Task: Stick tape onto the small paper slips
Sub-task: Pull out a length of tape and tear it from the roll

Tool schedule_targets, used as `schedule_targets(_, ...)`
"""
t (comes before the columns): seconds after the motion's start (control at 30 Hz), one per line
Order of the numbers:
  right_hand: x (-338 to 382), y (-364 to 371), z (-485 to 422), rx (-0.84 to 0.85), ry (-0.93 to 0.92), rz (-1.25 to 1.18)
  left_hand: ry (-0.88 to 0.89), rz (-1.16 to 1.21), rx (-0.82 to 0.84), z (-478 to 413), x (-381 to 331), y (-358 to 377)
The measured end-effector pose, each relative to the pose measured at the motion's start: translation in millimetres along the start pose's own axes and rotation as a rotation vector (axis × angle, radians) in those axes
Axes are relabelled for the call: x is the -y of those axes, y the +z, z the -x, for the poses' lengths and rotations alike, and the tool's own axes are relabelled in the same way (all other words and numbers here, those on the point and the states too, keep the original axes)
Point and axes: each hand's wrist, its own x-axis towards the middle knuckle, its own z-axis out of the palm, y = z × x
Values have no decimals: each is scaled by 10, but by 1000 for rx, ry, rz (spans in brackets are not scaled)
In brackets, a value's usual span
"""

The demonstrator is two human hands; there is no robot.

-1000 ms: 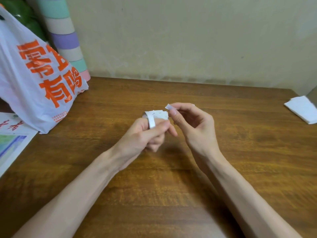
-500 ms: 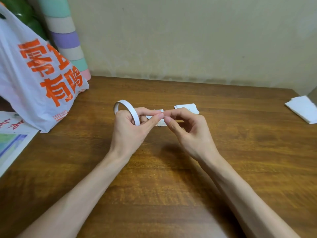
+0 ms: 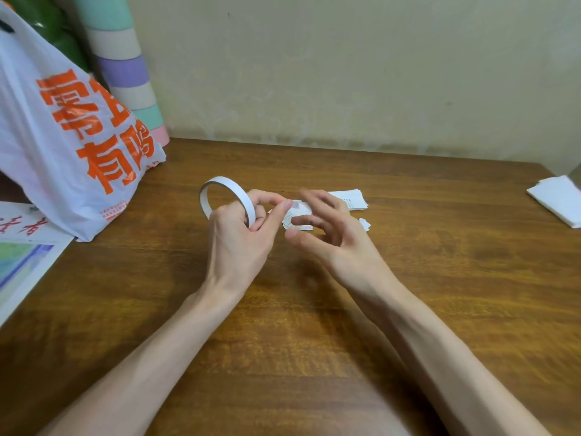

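Observation:
My left hand [image 3: 242, 237] grips a thin white tape roll [image 3: 220, 190] that stands up over its fingers, and its thumb tip pinches a small bit of tape. A small printed paper slip [image 3: 298, 220] lies on the wooden table [image 3: 440, 278] just right of that thumb. My right hand [image 3: 333, 234] hovers over the slip, blurred, with fingers spread and holding nothing. A small stack of further slips [image 3: 352, 199] lies behind my right hand. A tiny scrap of paper [image 3: 364, 223] lies beside it.
A white plastic bag with orange characters [image 3: 69, 136] stands at the left. A striped pastel cylinder [image 3: 125, 67] rises behind it against the wall. Printed paper [image 3: 22, 256] lies at the left edge. Folded white tissue [image 3: 556, 199] sits at the far right.
Both hands came down from mid-air to the table. The roll now stands up in my left hand. My right hand's fingertips have drawn away from the left thumb and spread over the slip.

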Motion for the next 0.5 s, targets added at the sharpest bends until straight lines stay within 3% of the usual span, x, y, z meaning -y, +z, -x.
schedule_targets(0.1, -42, -56, -40, -55, 7, 83, -116, 133, 74, -12, -25, -5)
schedule_targets(0.23, -131, -150, -101, -269, -185, 221, -242, 267, 160, -27, -11, 4)
schedule_targets(0.5, -117, -102, -40, -334, -426, 338, -237, 299, 242, 5, -36, 30)
